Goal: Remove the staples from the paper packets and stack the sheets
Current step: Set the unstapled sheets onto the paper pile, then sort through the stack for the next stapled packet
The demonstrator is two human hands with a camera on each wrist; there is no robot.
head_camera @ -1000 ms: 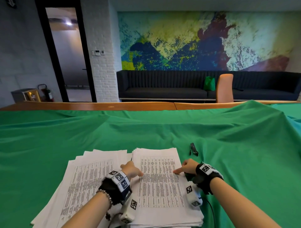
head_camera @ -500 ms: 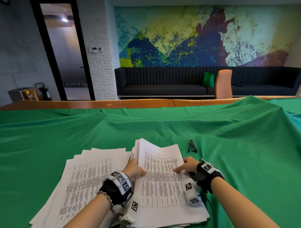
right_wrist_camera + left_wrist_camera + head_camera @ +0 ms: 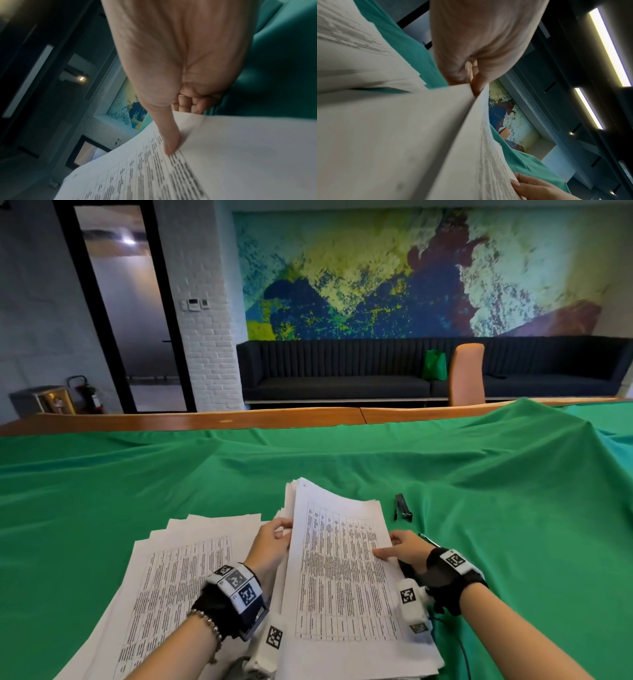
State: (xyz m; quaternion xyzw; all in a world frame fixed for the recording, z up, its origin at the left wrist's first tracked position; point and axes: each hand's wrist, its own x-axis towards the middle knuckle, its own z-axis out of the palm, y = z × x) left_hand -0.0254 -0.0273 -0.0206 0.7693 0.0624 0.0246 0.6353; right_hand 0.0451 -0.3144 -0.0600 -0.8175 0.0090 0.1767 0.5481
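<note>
A thick stack of printed sheets (image 3: 342, 577) is tilted up off the green cloth, its far end raised. My left hand (image 3: 272, 542) grips the stack's left edge, fingers curled round it (image 3: 476, 83). My right hand (image 3: 402, 547) holds the right edge, thumb (image 3: 169, 138) on the top page and fingers under the paper. A second, fanned pile of printed sheets (image 3: 178, 577) lies flat to the left. A black staple remover (image 3: 402, 506) lies on the cloth just beyond the right hand.
The green cloth (image 3: 496, 508) covers the whole table, rising in a fold at the right. A wooden table edge (image 3: 205, 419) runs along the far side. An orange chair back (image 3: 466, 373) and a dark sofa stand behind.
The right stack lay flat a second ago; both hands have taken its side edges and lifted its far end up off the table.
</note>
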